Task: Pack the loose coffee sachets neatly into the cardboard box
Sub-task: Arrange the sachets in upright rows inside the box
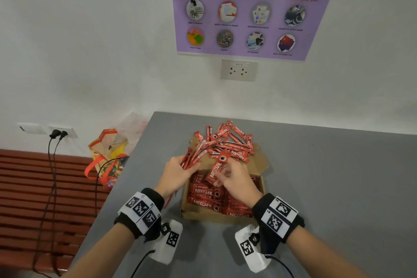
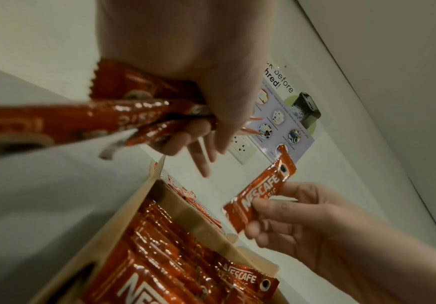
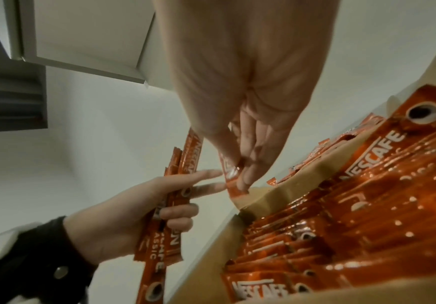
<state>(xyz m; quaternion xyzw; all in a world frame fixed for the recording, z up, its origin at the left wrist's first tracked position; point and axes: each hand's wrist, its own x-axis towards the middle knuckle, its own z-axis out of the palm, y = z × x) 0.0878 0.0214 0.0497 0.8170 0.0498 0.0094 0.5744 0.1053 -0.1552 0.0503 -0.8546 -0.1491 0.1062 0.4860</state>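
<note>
Your head camera looks forward and down over both wrists at the grey table (image 1: 327, 176) and the wall behind. Each wrist camera sits low and very close, aimed along its palm and up at the wall. All three views share the cardboard box (image 1: 216, 216) (image 2: 144, 197) (image 3: 289, 191).

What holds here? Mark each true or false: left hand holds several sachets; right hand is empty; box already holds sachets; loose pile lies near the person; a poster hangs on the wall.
1. The left hand holds several sachets: true.
2. The right hand is empty: false, it pinches a single sachet.
3. The cardboard box already holds sachets: true.
4. The loose pile lies on the box's near side: false, it is on the far side.
5. A poster hangs on the wall: true.
</note>
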